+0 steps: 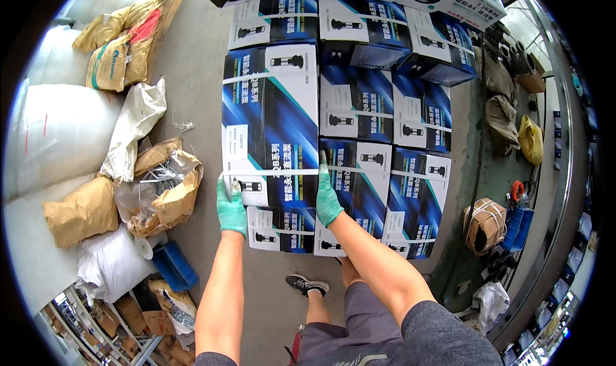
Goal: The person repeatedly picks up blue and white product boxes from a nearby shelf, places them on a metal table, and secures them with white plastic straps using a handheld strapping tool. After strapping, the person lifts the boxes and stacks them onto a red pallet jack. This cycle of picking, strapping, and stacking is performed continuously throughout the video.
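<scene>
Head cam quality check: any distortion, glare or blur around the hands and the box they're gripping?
Head view: strong fisheye, box edges bow toward the black rim. Even daylight, soft shadows, no glare on the box. Left hand and right hand are sharp; only the far rim clutter goes soft.

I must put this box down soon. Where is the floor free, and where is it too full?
Bare concrete floor runs between the stacked boxes and the sacks; more lies beside the shoe. The left edge, around the torn paper bags, is crowded.
</scene>
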{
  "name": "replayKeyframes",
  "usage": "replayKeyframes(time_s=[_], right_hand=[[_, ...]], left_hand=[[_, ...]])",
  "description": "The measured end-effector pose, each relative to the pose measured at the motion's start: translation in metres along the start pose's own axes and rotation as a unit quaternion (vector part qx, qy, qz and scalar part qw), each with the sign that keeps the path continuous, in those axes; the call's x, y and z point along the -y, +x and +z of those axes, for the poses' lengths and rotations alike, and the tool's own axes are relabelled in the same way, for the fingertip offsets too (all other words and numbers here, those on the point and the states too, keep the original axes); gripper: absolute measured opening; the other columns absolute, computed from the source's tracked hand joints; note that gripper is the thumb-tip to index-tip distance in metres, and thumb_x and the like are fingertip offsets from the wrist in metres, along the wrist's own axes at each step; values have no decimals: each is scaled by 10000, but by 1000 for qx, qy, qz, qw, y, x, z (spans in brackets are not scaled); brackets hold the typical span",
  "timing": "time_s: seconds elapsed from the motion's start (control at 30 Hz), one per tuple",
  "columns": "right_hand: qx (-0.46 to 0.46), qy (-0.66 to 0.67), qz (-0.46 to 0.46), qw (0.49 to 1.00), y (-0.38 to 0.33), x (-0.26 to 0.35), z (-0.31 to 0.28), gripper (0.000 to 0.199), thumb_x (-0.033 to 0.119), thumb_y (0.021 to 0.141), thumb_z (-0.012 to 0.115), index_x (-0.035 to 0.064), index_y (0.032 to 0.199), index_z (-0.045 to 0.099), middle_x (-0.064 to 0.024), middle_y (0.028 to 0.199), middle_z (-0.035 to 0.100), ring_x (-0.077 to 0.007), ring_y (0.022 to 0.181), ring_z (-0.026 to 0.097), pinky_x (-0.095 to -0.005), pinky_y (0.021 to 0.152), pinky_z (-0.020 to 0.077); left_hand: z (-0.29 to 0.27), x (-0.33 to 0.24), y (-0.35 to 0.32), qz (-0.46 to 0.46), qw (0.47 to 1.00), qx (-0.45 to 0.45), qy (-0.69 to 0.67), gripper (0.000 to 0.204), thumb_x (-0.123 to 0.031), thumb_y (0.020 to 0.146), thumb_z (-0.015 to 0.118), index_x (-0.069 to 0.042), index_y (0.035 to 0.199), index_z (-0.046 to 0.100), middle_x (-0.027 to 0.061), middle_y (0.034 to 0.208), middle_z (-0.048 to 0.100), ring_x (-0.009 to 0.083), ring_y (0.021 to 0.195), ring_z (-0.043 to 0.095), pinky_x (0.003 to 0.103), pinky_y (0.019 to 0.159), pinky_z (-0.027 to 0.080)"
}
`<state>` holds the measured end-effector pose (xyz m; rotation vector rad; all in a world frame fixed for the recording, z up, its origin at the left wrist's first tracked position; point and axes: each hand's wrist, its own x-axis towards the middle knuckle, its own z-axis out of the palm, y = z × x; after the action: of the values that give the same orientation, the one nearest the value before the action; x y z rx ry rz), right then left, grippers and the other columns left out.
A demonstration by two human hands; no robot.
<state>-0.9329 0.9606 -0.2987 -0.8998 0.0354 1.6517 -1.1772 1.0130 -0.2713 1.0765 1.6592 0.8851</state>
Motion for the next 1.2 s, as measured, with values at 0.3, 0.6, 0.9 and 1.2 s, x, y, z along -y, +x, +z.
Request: replayKeyframes(time_s=[0.3, 0.6, 0.9, 1.2], right_hand=[[-70, -439, 167, 880, -77, 30, -34, 834, 683, 1009, 406, 119, 1611, 285, -128, 1581, 434, -339, 1385, 471, -483, 1048, 466], [-4, -838, 307, 450, -285, 134, -285, 570, 484, 1034, 437, 46, 1368, 584, -203, 1281, 669, -389, 1148, 651, -468, 954, 510], [91, -804, 365, 460, -362, 52, -166, 456, 467, 1038, 486, 129, 1334, 563, -97, 1167, 673, -289, 904, 649, -477, 774, 547], [243, -853, 292, 358, -393, -154, -44, 328, 462, 1033, 510, 227, 1253, 573, -56, 1076, 684, -279, 791, 664, -470, 620, 558]], left_hand=[[1, -55, -49, -46, 992, -25, 113, 642, -240, 996, 644, -67, 1554, 380, 232, 1551, 430, 340, 1434, 427, 399, 1180, 352], [-115, 57, -432, -164, 978, 82, 103, 459, -321, 1059, 500, -65, 1435, 561, 165, 1451, 588, 296, 1349, 556, 384, 1131, 417], [-20, 249, -1029, -508, 764, -367, -156, 345, -239, 1017, 580, -98, 1321, 660, 160, 1271, 702, 306, 1176, 667, 413, 1042, 490], [287, 278, -1229, -615, 569, -488, -244, 362, -296, 1036, 466, -59, 1202, 684, 170, 1245, 689, 383, 1174, 637, 435, 1001, 506]])
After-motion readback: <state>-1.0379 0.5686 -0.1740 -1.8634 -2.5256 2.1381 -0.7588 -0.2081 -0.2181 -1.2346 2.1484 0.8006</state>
